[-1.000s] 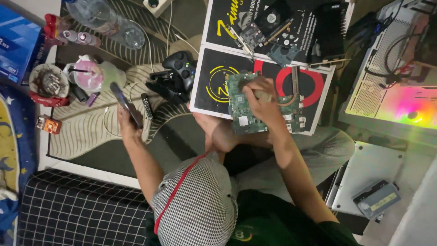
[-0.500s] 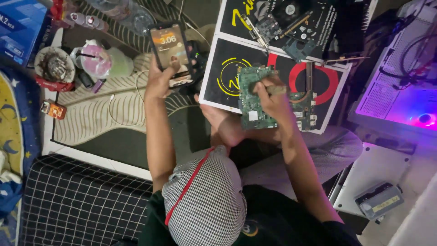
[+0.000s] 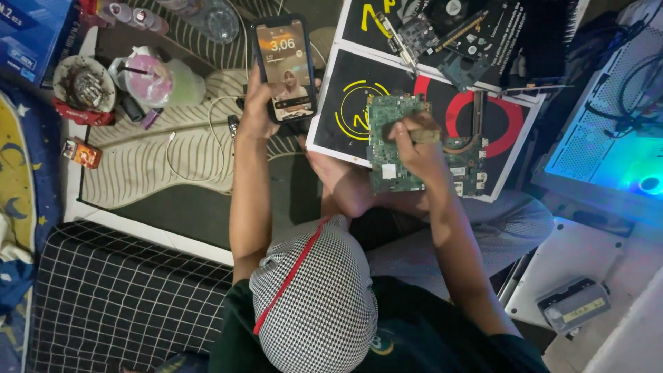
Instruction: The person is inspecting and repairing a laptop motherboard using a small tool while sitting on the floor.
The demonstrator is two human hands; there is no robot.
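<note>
- Left hand [image 3: 257, 110] raised with arm stretched forward, fingers closed around lit smartphone [image 3: 284, 68].
- Right hand [image 3: 414, 146] bent at wrist, gripping small brush [image 3: 414, 135] against green circuit board [image 3: 395, 144].

1. Phone [image 3: 284, 69], held upright in left hand [image 3: 257, 110]; lit screen, orange-brown above, small portrait picture below.
2. Black flat box [image 3: 359, 103] with yellow ring and red circle, under right hand [image 3: 414, 148].
3. Second black box [image 3: 514, 41], yellow marks, beyond right hand.
4. White square label [image 3: 389, 171] on green circuit board [image 3: 394, 145], just below right hand.
5. Blue carton [image 3: 31, 31], far left of left hand.
6. Small orange-red packet [image 3: 81, 153], left of left hand.
7. Grey device with yellow label [image 3: 574, 307], well right of right hand.
</note>
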